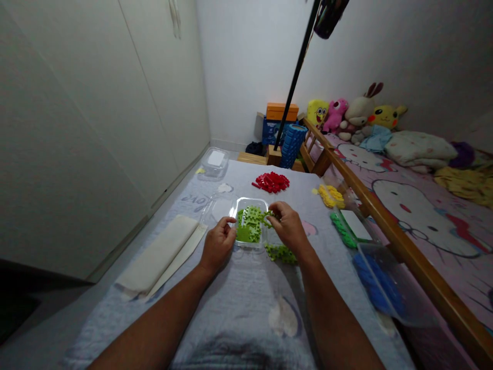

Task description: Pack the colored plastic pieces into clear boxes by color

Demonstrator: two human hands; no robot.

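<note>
In front of me a clear plastic container point(252, 199) holds flat, lime-green notched building pieces point(249, 223). At its left rim my left hand point(219, 241) is closed, thumb and forefinger pinching the edge. Over the right rim my right hand point(287, 226) pinches a lime-green building piece point(266, 219), partly hidden by the fingers. More lime-green pieces point(280, 253) lie on the cloth beneath my right wrist. A clear lid point(211, 209) appears to lie just left of the container.
Red pieces point(271, 182) are heaped beyond the container. Along the right edge sit yellow pieces point(331, 196), green pieces point(342, 229) and a clear box with blue contents point(379, 282), beside a wooden bed rail point(370, 221). Folded beige cloth point(162, 254) lies left; another clear container point(215, 159) stands far left.
</note>
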